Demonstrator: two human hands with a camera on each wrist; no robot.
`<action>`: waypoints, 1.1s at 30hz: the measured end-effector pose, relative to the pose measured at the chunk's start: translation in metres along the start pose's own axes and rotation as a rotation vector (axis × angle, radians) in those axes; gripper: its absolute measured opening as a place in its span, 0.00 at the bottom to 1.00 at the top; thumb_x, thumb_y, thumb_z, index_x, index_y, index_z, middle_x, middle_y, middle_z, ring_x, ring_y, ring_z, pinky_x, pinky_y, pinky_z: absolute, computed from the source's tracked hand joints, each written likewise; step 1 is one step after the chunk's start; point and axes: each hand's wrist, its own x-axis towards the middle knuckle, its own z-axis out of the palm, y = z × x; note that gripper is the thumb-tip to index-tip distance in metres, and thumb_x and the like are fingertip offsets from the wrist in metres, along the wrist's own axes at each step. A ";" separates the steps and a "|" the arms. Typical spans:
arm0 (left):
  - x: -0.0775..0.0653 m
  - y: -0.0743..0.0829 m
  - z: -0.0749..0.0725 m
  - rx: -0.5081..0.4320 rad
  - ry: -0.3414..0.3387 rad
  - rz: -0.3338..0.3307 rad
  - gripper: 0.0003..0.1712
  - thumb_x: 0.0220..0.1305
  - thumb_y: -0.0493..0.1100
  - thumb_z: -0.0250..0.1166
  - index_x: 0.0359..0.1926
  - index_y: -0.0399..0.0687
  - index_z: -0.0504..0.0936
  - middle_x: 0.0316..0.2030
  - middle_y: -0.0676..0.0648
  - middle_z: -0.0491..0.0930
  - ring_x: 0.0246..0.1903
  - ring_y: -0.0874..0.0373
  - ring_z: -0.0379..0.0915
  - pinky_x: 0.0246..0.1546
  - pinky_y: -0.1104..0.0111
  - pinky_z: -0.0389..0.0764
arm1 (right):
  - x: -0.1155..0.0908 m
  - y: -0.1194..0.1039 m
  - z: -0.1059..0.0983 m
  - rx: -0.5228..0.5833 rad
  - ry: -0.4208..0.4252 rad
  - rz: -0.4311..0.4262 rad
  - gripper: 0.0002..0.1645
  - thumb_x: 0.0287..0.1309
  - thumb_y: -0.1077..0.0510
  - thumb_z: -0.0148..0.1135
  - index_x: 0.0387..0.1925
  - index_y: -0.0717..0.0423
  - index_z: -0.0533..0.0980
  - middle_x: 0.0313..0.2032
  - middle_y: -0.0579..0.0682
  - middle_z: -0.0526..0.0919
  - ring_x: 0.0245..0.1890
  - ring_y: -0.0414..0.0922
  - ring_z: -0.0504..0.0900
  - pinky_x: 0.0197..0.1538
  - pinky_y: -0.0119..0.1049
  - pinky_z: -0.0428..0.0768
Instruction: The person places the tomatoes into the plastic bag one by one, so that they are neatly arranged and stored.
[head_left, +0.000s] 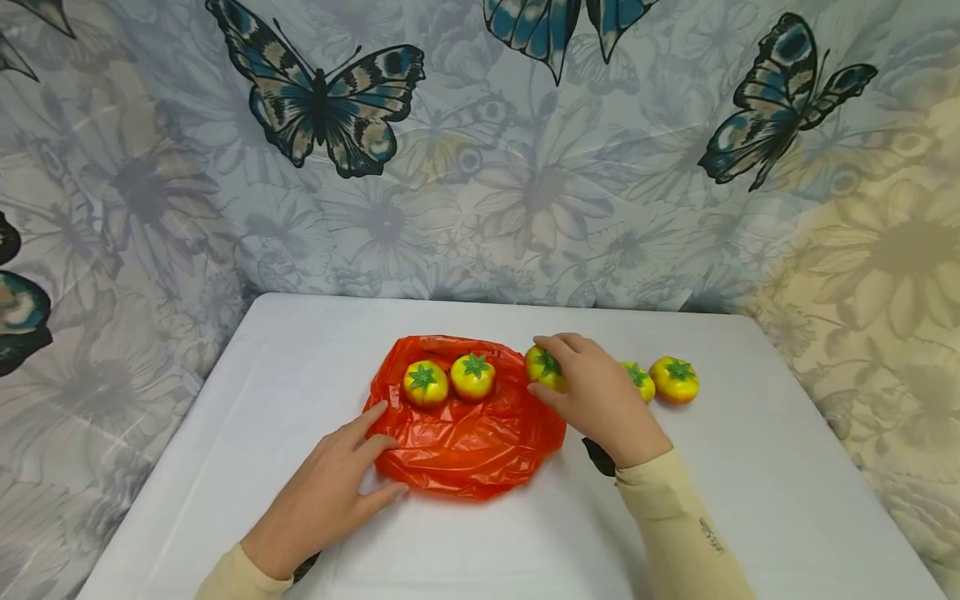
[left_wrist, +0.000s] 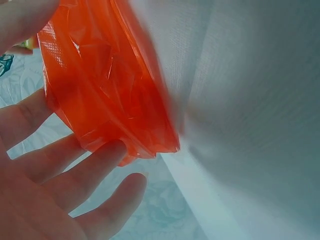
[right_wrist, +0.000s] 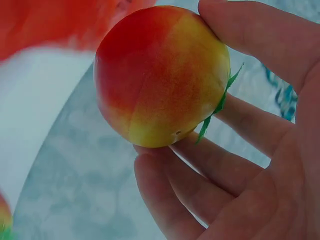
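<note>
A red plastic bag (head_left: pixel 472 454) lies spread on the white table, with two yellow-green tomatoes (head_left: pixel 425 384) resting on its far part. My left hand (head_left: pixel 330 483) is at the bag's left edge, its fingers spread and touching the plastic; in the left wrist view the fingertips lie along the red bag (left_wrist: pixel 105 80). With thumb and fingers my right hand (head_left: pixel 600 396) holds another tomato (head_left: pixel 542 367) near the bag's right edge. The right wrist view shows that tomato (right_wrist: pixel 160 75) red on one side, yellow on the other, with green leaves towards the palm.
Two more tomatoes sit to the right of my right hand; the nearer tomato (head_left: pixel 639 382) is partly hidden by the hand, the farther tomato (head_left: pixel 675 380) is in full view. Behind the white table (head_left: pixel 322 325) hangs a butterfly-and-flower cloth (head_left: pixel 465 225).
</note>
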 end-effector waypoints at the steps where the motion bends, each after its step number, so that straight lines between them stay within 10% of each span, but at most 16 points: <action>1: 0.000 0.000 0.000 -0.003 -0.004 -0.001 0.29 0.57 0.61 0.83 0.54 0.55 0.87 0.77 0.41 0.72 0.67 0.42 0.80 0.64 0.42 0.84 | 0.001 -0.006 0.002 -0.004 0.000 -0.020 0.41 0.63 0.46 0.79 0.73 0.51 0.76 0.66 0.57 0.82 0.65 0.58 0.83 0.64 0.59 0.86; 18: 0.002 -0.004 0.000 0.017 0.047 0.083 0.27 0.59 0.62 0.82 0.53 0.55 0.87 0.77 0.41 0.73 0.66 0.44 0.81 0.63 0.46 0.85 | 0.009 -0.095 0.050 -0.049 -0.073 -0.298 0.38 0.63 0.43 0.78 0.70 0.50 0.78 0.61 0.52 0.84 0.58 0.49 0.85 0.63 0.46 0.88; 33: -0.001 -0.007 -0.003 0.014 0.077 0.091 0.26 0.57 0.59 0.84 0.51 0.53 0.86 0.75 0.40 0.75 0.66 0.43 0.81 0.63 0.44 0.84 | 0.008 -0.120 0.077 -0.016 -0.097 -0.316 0.35 0.63 0.43 0.78 0.68 0.47 0.79 0.55 0.50 0.79 0.45 0.43 0.84 0.55 0.39 0.90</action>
